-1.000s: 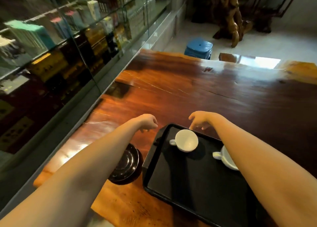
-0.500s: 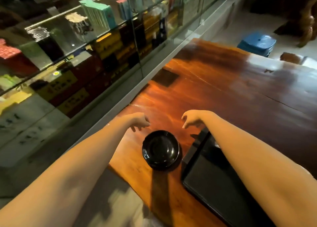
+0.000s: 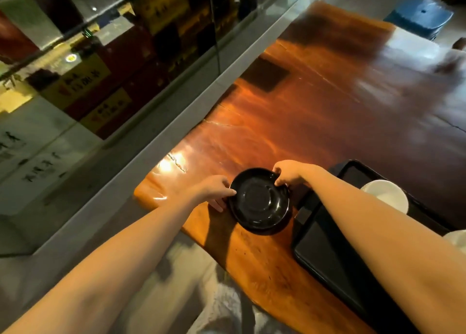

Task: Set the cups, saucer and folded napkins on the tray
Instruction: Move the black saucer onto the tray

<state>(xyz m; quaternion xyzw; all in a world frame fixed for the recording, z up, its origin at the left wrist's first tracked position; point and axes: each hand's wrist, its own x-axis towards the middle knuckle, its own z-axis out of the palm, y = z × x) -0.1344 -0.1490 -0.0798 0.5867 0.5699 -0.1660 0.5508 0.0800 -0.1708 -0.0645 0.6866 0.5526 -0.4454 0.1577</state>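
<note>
A glossy black saucer (image 3: pixel 259 202) rests on the wooden table just left of the black tray (image 3: pixel 325 253). My left hand (image 3: pixel 214 190) grips the saucer's left rim with thumb on top. My right hand (image 3: pixel 287 173) pinches its far right rim. A white cup (image 3: pixel 384 195) stands on the tray's far part, partly behind my right forearm. A second white cup (image 3: pixel 457 240) shows only as a sliver at the right edge. No napkins are in view.
The polished wooden table (image 3: pixel 315 122) runs away from me, its left edge close to the saucer. A glass display case (image 3: pixel 100 69) with boxes lines the left side. A blue stool (image 3: pixel 421 16) stands on the floor at the far end.
Both hands dropped from hovering beyond the saucer onto its rim and took hold of it. The view swung left and down, so the tray sits further right.
</note>
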